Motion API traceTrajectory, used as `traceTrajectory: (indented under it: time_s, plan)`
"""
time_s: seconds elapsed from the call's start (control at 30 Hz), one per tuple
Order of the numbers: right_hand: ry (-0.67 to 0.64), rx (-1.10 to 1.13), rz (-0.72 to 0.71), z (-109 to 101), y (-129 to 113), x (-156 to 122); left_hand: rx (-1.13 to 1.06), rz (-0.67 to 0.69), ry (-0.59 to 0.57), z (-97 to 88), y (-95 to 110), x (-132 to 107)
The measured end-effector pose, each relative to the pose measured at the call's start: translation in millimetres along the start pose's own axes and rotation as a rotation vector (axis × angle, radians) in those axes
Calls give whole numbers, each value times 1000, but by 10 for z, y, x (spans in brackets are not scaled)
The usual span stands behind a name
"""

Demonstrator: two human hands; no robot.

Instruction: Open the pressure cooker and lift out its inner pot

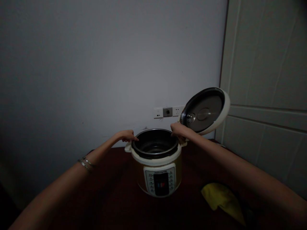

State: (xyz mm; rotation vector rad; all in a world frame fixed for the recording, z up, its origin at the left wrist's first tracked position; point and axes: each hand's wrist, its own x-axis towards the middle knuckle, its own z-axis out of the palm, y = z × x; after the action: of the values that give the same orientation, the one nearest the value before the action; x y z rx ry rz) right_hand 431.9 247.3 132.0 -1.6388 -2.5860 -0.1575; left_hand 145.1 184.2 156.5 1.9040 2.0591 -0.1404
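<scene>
An electric pressure cooker (156,161) stands upright on the dark red table, its control panel (160,180) facing me. Inside it sits a dark inner pot (155,138) with a shiny metal rim; no food shows in it. My left hand (127,136) is closed on the left side of the pot's rim, fingertips at the inner edge. On the opposite side, my right hand (179,130) pinches the right rim, its fingers partly hidden. The round lid (203,110) is raised and tilted at the right, behind my right hand.
A yellow cloth (223,200) lies on the table (115,198), right of the cooker and below my right forearm. Wall sockets (167,111) are behind the cooker, on the pale wall (107,64). A panelled door (266,95) stands at the right.
</scene>
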Motion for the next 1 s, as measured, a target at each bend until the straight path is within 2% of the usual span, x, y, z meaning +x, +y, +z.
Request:
traceTrajectory:
  time_s: [0.43, 0.8, 1.0]
  plan:
    - [-36, 90, -15, 6, 12, 17, 33, 32, 57, 69, -79, 66]
    - [-73, 153, 21, -112, 4, 37, 18, 34, 76, -3, -85, 48]
    - [-97, 213, 53, -247, -5, -11, -15, 44, 104, -94, -56, 2]
